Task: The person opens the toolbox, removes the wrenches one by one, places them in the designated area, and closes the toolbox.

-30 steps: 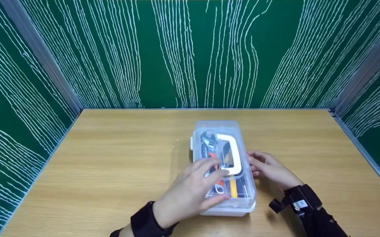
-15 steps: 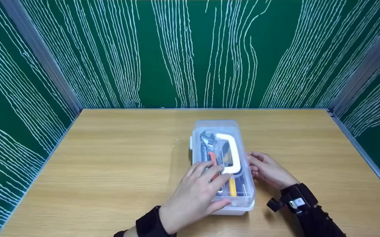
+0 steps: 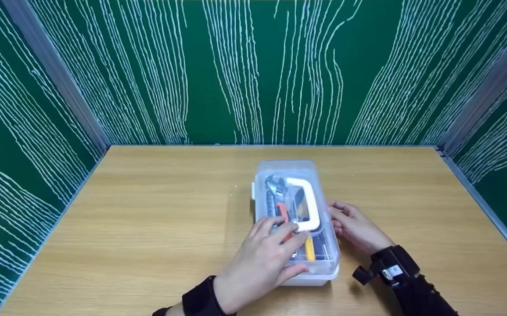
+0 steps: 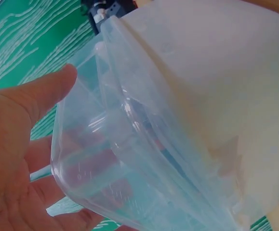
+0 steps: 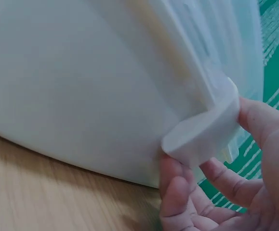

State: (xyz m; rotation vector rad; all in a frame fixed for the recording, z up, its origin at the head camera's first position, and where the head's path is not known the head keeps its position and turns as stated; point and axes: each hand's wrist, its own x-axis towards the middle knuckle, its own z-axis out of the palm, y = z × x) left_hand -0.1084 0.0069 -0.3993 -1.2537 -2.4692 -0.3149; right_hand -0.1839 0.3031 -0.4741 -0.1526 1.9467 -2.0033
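A clear-lidded plastic toolbox (image 3: 285, 166) with a white base stands lengthwise on the table, its lid down. Through the lid I see an adjustable wrench (image 3: 276, 186), an orange-red tool (image 3: 282, 210) and a yellow handle (image 3: 309, 249). My left hand (image 3: 260, 259) rests on the lid's near left part, fingers spread and reaching the white carry handle (image 3: 313, 206). At the box's right side, my right hand (image 3: 358, 228) pinches a white latch (image 5: 204, 132), thumb on its upper edge and fingers under its lower edge in the right wrist view.
Another white latch (image 3: 253, 191) sits on the box's left side. The wooden table (image 3: 161, 210) ends at green walls (image 3: 134, 79) with white wavy lines. Black wrist straps with a camera (image 3: 393, 267) are on the arms.
My left hand has settled onto the lid, its fingers coming down beside the carry handle. The box has shifted very slightly left. My right hand keeps its place at the box's right side.
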